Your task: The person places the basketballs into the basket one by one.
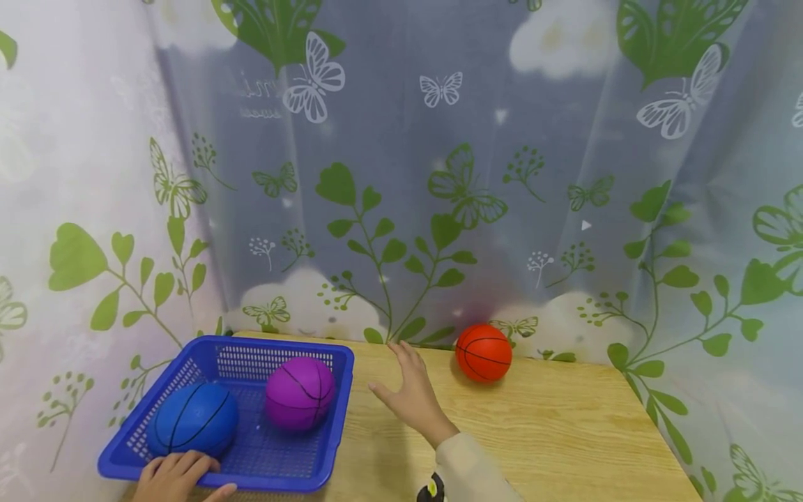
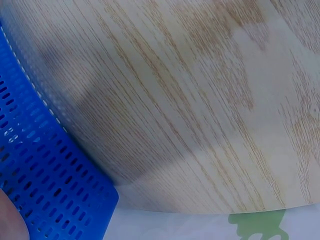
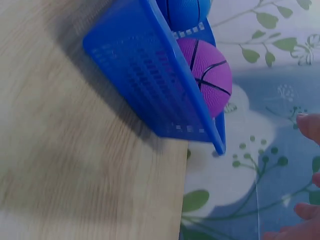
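Note:
On the left of the table stands a blue plastic basket (image 1: 263, 482) with perforated walls. A blue ball (image 1: 196, 418) and a purple ball (image 1: 300, 394), both with black basketball lines, lie inside it. At the basket's near side my left hand (image 1: 176, 477) grips the rim, fingers over the edge and thumb outside. My right hand (image 1: 414, 399) is over the table between the basket and a red-orange ball (image 1: 484, 353), its fingers spread and holding nothing. That ball rests near the table's back edge, apart from the hand. Parts of the right fingers (image 3: 311, 127) show in the right wrist view.
The light wooden table (image 1: 564, 432) ends at a hanging curtain (image 1: 401, 139) printed with leaves and butterflies, which rises behind it and along both sides. The basket stands close to the left curtain.

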A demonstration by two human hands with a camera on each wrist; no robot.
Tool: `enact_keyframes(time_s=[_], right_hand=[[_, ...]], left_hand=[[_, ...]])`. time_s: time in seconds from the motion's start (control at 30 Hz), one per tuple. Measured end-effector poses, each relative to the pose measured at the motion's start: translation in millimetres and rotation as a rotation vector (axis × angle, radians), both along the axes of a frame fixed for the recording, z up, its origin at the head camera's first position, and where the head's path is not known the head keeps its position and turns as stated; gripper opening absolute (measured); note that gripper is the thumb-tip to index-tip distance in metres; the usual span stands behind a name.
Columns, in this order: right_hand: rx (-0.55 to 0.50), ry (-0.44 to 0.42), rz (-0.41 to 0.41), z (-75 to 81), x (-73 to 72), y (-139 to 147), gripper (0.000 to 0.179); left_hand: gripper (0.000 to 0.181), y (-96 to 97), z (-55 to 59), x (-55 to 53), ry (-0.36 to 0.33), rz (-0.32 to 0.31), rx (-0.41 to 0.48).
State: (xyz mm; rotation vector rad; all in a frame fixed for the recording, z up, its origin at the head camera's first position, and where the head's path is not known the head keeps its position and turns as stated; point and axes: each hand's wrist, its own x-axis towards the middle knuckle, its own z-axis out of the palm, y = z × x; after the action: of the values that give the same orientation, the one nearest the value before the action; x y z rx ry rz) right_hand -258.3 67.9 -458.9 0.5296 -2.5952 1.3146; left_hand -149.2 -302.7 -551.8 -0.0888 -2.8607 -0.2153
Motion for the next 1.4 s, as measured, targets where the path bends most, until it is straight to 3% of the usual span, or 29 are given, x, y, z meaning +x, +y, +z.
enact_keyframes(time_s=[0.37,0.57,0.83,1.2,1.4], right_hand=[[0.037,-0.054,-0.123,1.6,-21.9,60,0.076],[0.101,-0.035,-0.185,-3.2,-35.3,102,0.076],[0.158,-0.07,-0.311,-17.9,-51.6,145,0.075],[0.234,-0.084,-0.313,-35.9,-66.7,159,0.081],[0.258,-0.1,-0.295,-38.5,-71.3,161,0.086]], left_hand=[[0.051,-1.4,-2.2,-1.5,-0.014,0.001,-0.019],[0.051,0.7,-0.5,-1.2,-0.046,0.003,-0.019],[0.051,-0.7,-3.6,-0.9,0.025,0.009,-0.015],[0.048,-1.5,1.2,1.6,-0.006,0.011,-0.014],[0.044,-0.3,0.5,1.2,0.038,-0.001,0.016]])
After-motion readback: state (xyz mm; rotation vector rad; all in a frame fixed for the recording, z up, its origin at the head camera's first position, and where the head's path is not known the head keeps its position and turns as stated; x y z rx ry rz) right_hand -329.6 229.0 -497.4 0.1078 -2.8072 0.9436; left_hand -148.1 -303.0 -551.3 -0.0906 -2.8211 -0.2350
